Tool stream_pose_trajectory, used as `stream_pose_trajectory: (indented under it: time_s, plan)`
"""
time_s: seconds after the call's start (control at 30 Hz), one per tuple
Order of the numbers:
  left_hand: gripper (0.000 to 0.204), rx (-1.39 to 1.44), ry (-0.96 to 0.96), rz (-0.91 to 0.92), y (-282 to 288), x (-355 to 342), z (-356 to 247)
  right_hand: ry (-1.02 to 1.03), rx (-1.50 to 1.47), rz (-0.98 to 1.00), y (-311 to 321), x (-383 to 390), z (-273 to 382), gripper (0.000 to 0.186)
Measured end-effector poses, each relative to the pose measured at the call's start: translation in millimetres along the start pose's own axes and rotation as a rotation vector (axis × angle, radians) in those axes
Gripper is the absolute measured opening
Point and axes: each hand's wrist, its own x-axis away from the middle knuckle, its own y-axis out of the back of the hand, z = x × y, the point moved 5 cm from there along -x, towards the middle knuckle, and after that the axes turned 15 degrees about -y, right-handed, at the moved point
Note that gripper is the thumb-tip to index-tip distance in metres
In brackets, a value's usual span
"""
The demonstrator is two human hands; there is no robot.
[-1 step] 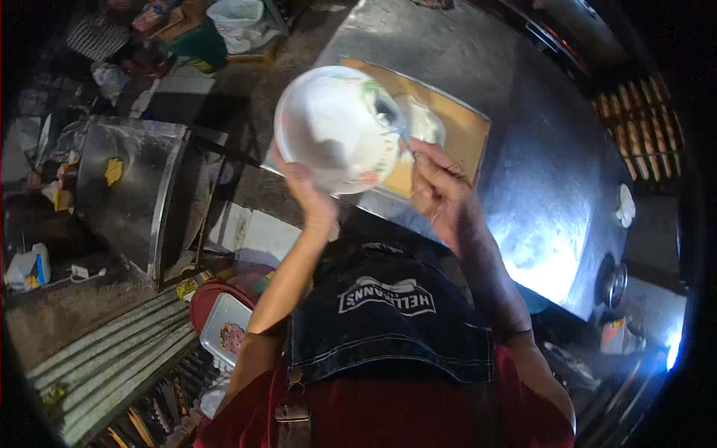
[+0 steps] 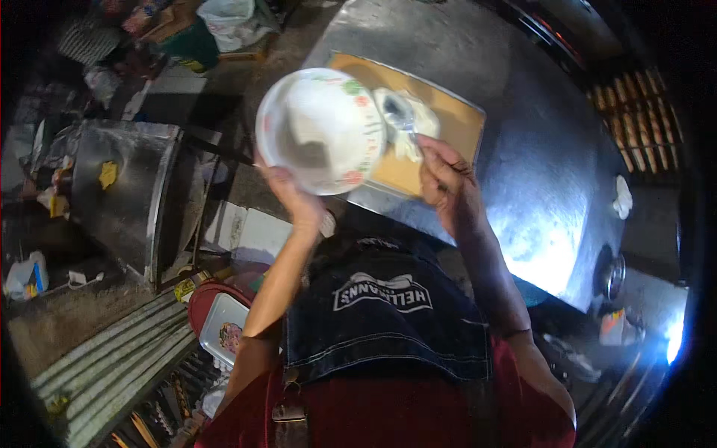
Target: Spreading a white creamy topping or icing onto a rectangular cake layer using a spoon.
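A white bowl [image 2: 321, 138] with a floral pattern is tilted in my left hand [image 2: 293, 196], whose fingers curl round its near left side. White stuff lies inside the bowl, partly in shadow. My right hand [image 2: 450, 179] pinches the handle of a metal spoon [image 2: 399, 113], its blurred bowl end just right of the bowl's rim. Under the spoon, a soft white mass [image 2: 423, 118] rests on a shallow tan tray [image 2: 459, 127]; I cannot make out whether the spoon touches it.
The tray sits on a large grey metal table [image 2: 523, 164]. Rows of long bread rolls [image 2: 638, 119] stand on a rack at far right. A white crumpled cloth [image 2: 622, 197] lies near the table's right edge. A red round tray with a white dish [image 2: 222, 328] is by my left forearm.
My right hand has moved the spoon away from the bowl's rim, over the white mass on the tray. The bowl in my left hand has shifted a little left.
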Motion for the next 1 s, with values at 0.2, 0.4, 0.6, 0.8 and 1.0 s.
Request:
stream_pose_trajectory:
  time_s: [0.2, 0.4, 0.6, 0.8, 1.0]
  plan:
    - [0.088, 0.027, 0.162, -0.178, 111.3, 5.4, 38.3, 0.163, 0.602, -0.661, 149.3, -12.5, -57.5, 0.031]
    - [0.086, -0.026, 0.212, -0.221, 132.6, -10.0, 51.6, -0.03, 1.3, -1.077, 86.2, -13.3, -58.3, 0.028]
    - [0.079, 0.131, 0.22, -0.112, 113.2, -35.4, 61.1, -0.279, 1.473, -0.988, 58.9, 19.9, -39.9, 0.026]
    - [0.079, 0.334, 0.248, -0.071, 80.8, -57.7, 66.2, -0.099, 1.429, -1.048, 76.1, 14.2, -70.4, 0.028]
    - [0.084, 0.367, 0.375, -0.01, 23.9, -90.6, 63.6, 0.038, 0.897, -0.833, 71.2, 35.4, -87.1, 0.029]
